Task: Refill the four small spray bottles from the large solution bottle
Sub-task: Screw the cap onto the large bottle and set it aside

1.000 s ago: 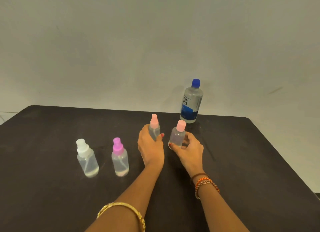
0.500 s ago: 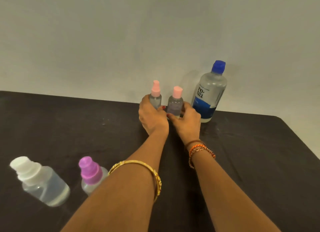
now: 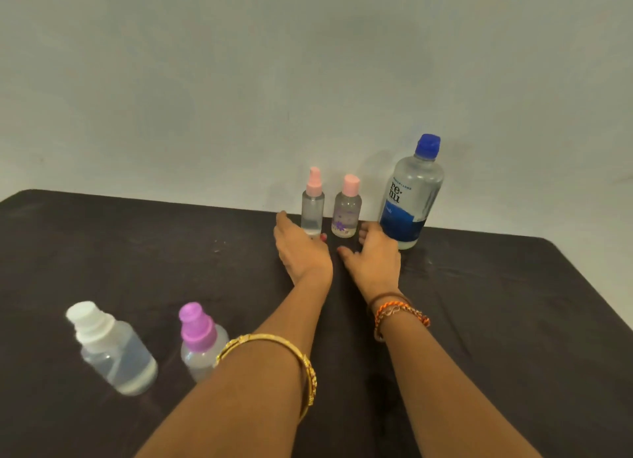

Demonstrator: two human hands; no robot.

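Note:
Two small clear bottles with pale pink tops stand upright near the table's far edge: a slim spray bottle (image 3: 312,208) and a rounder one with a purple flower print (image 3: 346,211). To their right stands the large solution bottle (image 3: 411,197), blue cap on. My left hand (image 3: 301,248) lies just in front of the slim bottle, fingers relaxed, holding nothing. My right hand (image 3: 373,255) rests between the flowered bottle and the large bottle, fingers spread, holding nothing. Near me at the left stand a white-capped bottle (image 3: 113,349) and a purple-capped bottle (image 3: 202,343), partly hidden by my left forearm.
A dark cloth covers the table (image 3: 496,320). A plain grey wall rises right behind the far edge. The table's right edge slants away at the far right.
Both hands carried the two pink-topped bottles to the far edge beside the large bottle, set them down and let go. The hands now sit slightly back from them.

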